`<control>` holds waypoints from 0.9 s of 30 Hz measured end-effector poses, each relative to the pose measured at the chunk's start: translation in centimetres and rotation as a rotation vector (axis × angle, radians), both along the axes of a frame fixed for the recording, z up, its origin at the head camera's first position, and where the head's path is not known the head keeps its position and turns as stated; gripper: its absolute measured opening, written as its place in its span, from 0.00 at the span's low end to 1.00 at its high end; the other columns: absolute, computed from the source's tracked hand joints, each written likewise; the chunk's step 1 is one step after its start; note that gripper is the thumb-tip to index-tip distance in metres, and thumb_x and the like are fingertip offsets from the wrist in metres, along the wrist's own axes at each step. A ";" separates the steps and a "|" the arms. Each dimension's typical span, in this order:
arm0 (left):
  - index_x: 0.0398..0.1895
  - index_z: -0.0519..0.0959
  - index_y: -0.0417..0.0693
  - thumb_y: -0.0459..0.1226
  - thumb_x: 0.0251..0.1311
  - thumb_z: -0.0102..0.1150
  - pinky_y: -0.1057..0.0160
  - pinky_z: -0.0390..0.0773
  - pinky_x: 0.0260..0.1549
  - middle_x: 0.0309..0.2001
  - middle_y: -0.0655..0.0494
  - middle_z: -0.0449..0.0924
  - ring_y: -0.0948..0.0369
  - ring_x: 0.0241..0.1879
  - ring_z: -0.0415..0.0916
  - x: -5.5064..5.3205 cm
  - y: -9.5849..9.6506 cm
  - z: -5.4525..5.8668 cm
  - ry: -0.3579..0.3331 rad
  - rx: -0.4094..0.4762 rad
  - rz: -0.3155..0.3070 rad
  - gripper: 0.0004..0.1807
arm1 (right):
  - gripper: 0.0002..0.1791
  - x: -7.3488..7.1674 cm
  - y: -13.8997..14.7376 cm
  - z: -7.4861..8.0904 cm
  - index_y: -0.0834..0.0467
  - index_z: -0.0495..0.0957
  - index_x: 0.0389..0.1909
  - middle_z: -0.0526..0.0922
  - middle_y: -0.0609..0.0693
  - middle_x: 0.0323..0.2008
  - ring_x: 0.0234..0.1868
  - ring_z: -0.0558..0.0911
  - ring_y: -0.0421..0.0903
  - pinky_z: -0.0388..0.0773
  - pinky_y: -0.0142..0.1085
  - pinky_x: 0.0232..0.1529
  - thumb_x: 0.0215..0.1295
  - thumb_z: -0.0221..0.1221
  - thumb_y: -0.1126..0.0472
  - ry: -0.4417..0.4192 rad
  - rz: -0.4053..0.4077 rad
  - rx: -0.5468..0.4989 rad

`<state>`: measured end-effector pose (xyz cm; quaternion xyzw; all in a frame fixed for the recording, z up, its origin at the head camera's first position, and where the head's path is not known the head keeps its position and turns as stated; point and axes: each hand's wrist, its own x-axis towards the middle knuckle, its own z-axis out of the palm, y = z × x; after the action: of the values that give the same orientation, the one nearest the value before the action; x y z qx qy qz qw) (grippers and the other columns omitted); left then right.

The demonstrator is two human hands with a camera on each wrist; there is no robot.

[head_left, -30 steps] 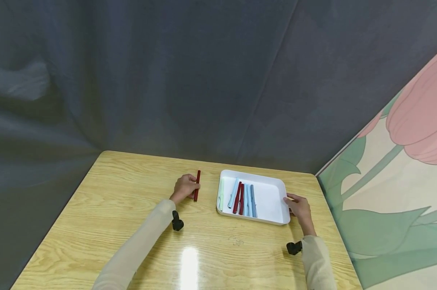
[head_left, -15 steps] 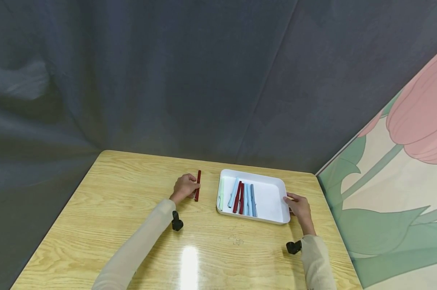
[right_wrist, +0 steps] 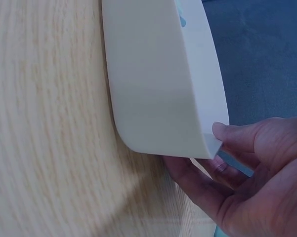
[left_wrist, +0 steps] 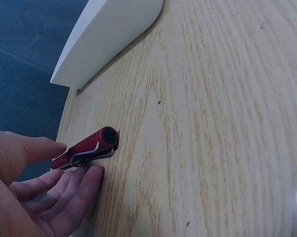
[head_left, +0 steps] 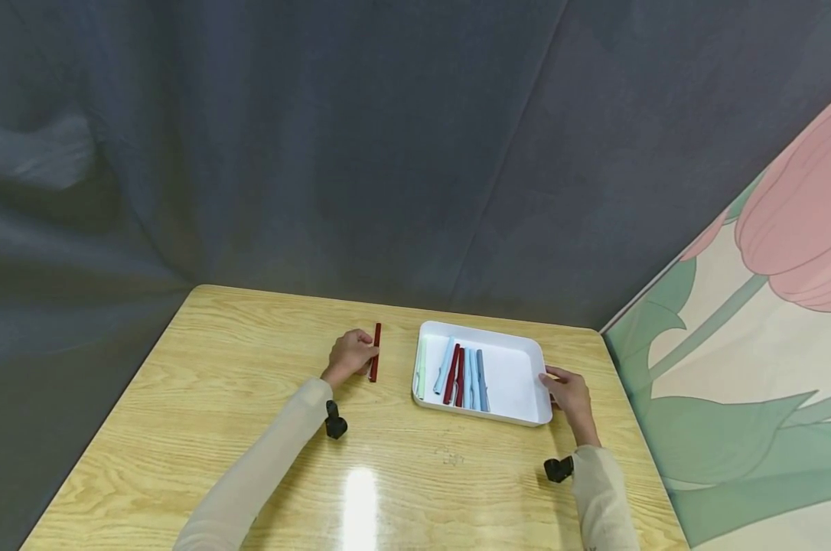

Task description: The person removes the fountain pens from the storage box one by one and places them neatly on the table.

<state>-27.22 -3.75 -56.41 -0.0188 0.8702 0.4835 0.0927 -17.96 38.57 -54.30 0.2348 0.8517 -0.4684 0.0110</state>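
Observation:
My left hand point(head_left: 350, 354) pinches a dark red pen point(head_left: 377, 334) left of the white tray. In the left wrist view the pen point(left_wrist: 91, 144) lies low over the wood, its wire clip and round end facing the camera; the thumb is on one side, the fingers on the other. My right hand point(head_left: 571, 392) grips the right wall of the white tray point(head_left: 517, 379), thumb at the inside of the rim, fingers outside. Inside the tray lie a pale green pen point(head_left: 422, 369), dark red pens point(head_left: 451, 375), light blue pens point(head_left: 444, 366) and a grey-blue pen point(head_left: 483, 380).
The wooden table point(head_left: 250, 337) ends at a dark curtain point(head_left: 388, 153) behind. On the right stands a wall panel point(head_left: 753, 344) with a painted tulip. A black wrist camera point(head_left: 336, 421) sits on the left sleeve, another camera point(head_left: 558, 470) on the right.
Almost nothing moves. The left hand and its red pen shift very slightly; the right hand stays at the tray, and the pens inside keep their places.

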 end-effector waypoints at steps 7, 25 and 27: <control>0.52 0.83 0.41 0.39 0.71 0.63 0.66 0.78 0.20 0.51 0.44 0.86 0.59 0.21 0.83 -0.1 0.1 0.4 0.013 -0.009 0.004 0.13 | 0.25 0.3 0.5 0.0 0.74 0.74 0.67 0.84 0.57 0.34 0.26 0.83 0.38 0.82 0.32 0.25 0.76 0.59 0.63 0.008 -0.002 -0.010; 0.56 0.83 0.42 0.41 0.76 0.56 0.55 0.85 0.36 0.54 0.43 0.85 0.50 0.41 0.86 -0.1 -0.8 1.4 0.070 0.077 0.010 0.15 | 0.24 -0.3 -0.9 -0.4 0.72 0.75 0.66 0.85 0.63 0.39 0.27 0.83 0.40 0.82 0.32 0.25 0.77 0.59 0.62 0.031 -0.013 -0.025; 0.56 0.83 0.41 0.40 0.76 0.56 0.55 0.84 0.37 0.53 0.43 0.85 0.50 0.41 0.86 -0.1 -0.5 1.6 0.082 0.081 0.018 0.15 | 0.24 -0.4 -1.1 -0.4 0.72 0.76 0.66 0.85 0.64 0.40 0.28 0.84 0.41 0.82 0.31 0.25 0.77 0.59 0.62 0.035 -0.011 -0.027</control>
<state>-27.32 -4.25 -54.82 -0.0028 0.8528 0.5196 0.0533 -18.41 37.48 -54.65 0.2311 0.8439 -0.4841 -0.0032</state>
